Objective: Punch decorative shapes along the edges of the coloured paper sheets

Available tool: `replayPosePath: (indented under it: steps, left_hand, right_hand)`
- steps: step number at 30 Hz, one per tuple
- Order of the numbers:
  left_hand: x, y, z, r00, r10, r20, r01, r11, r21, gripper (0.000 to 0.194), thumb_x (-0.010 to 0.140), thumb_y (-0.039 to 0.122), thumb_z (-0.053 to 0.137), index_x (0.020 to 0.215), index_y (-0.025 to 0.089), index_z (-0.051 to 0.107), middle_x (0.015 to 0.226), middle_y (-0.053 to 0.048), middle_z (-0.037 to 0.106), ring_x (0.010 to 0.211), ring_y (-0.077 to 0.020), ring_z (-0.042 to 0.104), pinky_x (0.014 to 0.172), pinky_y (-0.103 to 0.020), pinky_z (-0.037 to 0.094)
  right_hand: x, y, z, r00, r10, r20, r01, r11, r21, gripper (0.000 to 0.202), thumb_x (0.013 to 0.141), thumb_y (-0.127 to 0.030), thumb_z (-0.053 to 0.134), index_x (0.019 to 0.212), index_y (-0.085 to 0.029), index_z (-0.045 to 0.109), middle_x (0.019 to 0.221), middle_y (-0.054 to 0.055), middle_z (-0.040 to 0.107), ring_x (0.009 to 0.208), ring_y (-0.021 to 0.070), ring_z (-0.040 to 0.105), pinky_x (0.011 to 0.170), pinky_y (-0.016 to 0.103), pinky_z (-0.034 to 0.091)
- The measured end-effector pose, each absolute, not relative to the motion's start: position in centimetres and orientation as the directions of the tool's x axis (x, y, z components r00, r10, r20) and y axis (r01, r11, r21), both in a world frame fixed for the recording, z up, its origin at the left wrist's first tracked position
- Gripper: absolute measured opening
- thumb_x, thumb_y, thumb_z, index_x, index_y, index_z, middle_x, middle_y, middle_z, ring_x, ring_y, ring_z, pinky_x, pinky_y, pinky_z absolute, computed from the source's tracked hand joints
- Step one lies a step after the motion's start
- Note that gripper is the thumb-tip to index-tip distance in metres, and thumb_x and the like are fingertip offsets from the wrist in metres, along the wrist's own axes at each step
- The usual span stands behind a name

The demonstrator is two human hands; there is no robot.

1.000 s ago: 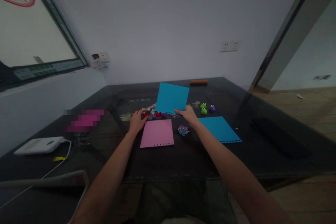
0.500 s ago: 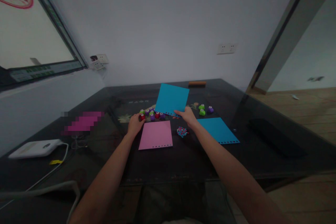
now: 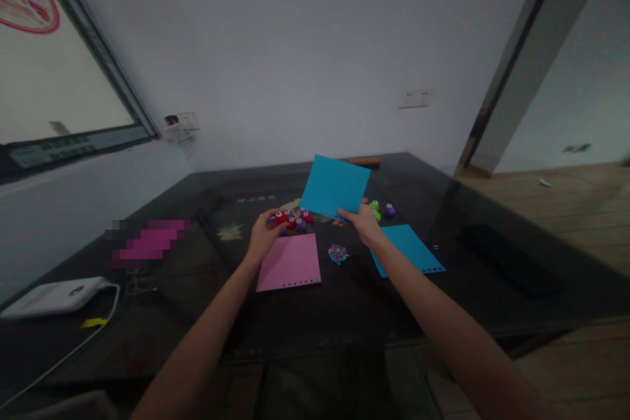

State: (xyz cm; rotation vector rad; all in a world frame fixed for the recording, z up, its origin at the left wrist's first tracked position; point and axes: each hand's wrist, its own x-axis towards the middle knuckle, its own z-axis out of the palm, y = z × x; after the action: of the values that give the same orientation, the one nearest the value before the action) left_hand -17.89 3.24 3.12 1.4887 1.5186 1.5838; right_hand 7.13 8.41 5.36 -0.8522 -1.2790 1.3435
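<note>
So, toys (image 3: 300, 224) lie between left hand (image 3: 262, 236) and tilted blue sheet (image 3: 335, 185), left hand nearer, its fingers curled by red toy (image 3: 281, 217), grip unclear; right hand (image 3: 366, 226) pinches sheet's lower edge

head: worn high | faces forward, down | table (image 3: 305, 318) near, wall (image 3: 305, 65) farther | sole view

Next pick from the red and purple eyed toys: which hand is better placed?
Left, I'd say. The left hand is at the red and purple eyed toys; the right hand holds up a punched blue sheet.
</note>
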Motion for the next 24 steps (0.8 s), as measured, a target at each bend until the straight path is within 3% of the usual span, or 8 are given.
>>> replayPosePath:
  steps: [4, 12, 16, 24]
  left_hand:
    - [-13.3, 2.4, 4.8, -0.180, 0.954, 0.241, 0.023, -0.241, 0.970, 0.043, 0.062, 0.026, 0.074, 0.100, 0.017, 0.058, 0.095, -0.005, 0.063, 0.076, -0.0160, 0.062, 0.069, -0.029, 0.050]
    - [-7.4, 1.7, 3.6, 0.007, 0.998, 0.063, -0.380, -0.056, 0.923, 0.044, 0.063, 0.018, 0.075, 0.102, 0.019, 0.054, 0.084, -0.002, 0.063, 0.069, -0.0089, 0.061, 0.065, -0.019, 0.048]
    - [-7.1, 0.9, 3.3, 0.053, 0.997, 0.065, -0.397, -0.039, 0.917, 0.038, 0.070, 0.026, 0.071, 0.104, 0.018, 0.056, 0.091, -0.006, 0.065, 0.079, -0.0130, 0.063, 0.071, -0.024, 0.049]
    - [-7.5, 0.6, 3.1, 0.010, 1.000, 0.024, -0.275, -0.020, 0.961, 0.035, 0.071, 0.039, 0.068, 0.100, 0.020, 0.060, 0.092, -0.005, 0.064, 0.076, -0.0146, 0.064, 0.061, -0.023, 0.050]
  right_hand:
    - [8.9, 8.0, 5.2, -0.135, 0.978, 0.156, -0.232, 0.122, -0.965, 0.028, 0.053, -0.032, 0.076, 0.072, -0.015, 0.063, 0.065, 0.007, 0.069, 0.055, 0.0208, 0.064, 0.051, 0.030, 0.051]
    - [10.7, 6.4, 5.2, -0.049, 0.993, 0.103, -0.277, 0.086, -0.957, 0.038, 0.051, -0.037, 0.079, 0.076, -0.013, 0.063, 0.068, 0.008, 0.069, 0.052, 0.0176, 0.063, 0.052, 0.028, 0.051]
    - [10.5, 6.5, 4.8, -0.058, 0.992, 0.113, -0.256, 0.094, -0.962, 0.037, 0.051, -0.036, 0.079, 0.076, -0.012, 0.063, 0.069, 0.009, 0.069, 0.054, 0.0194, 0.064, 0.051, 0.029, 0.052]
    - [10.3, 6.9, 4.2, -0.118, 0.982, 0.147, -0.253, 0.113, -0.961, 0.044, 0.051, -0.031, 0.080, 0.088, -0.014, 0.063, 0.081, 0.010, 0.070, 0.059, 0.0235, 0.066, 0.053, 0.034, 0.055]
